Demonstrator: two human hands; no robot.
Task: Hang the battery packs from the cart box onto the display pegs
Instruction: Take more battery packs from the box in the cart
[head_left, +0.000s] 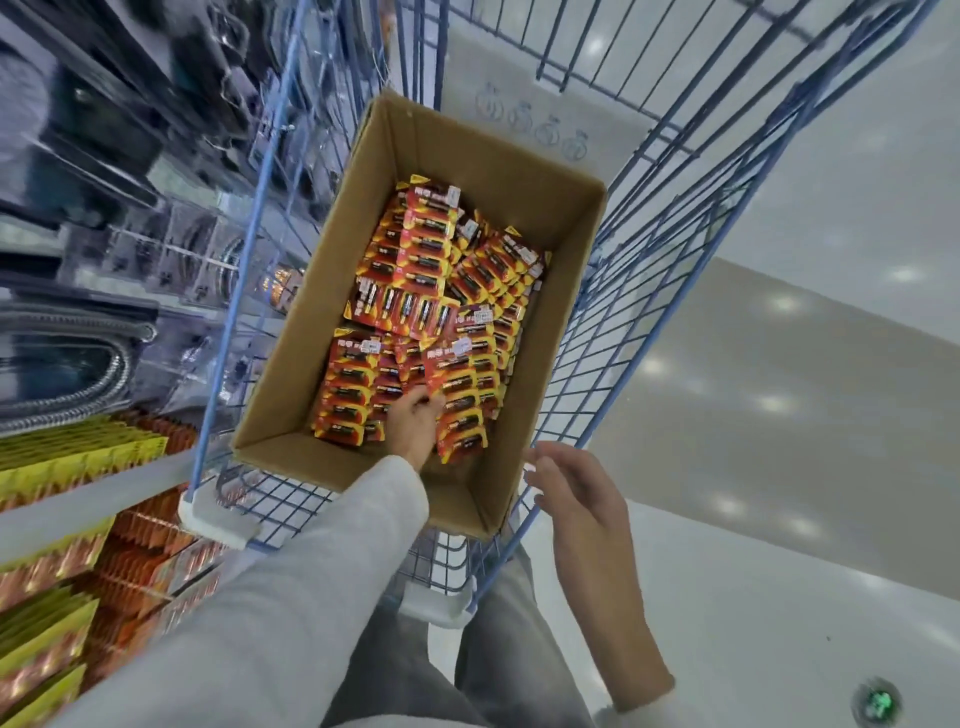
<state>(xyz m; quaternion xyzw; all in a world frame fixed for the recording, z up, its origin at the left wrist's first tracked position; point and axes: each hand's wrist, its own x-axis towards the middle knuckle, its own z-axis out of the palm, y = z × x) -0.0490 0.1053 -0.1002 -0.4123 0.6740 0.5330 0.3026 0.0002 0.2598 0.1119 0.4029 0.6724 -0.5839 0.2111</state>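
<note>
Right hand (576, 493): one, fingers loosely spread, holding nothing, hovering just beside the cardboard box (519, 171) corner, probably ready to receive.
Left hand (415, 423): one, reaching into the box, fingers curled on a fanned battery stack (460, 405) to lift it.
Cardboard box: one, open-topped, inside the blue wire cart (623, 332).
Battery packs (415, 249): overlapping rows, too many to count.
Display (78, 462): left, blurred; pegs indistinct.
</note>
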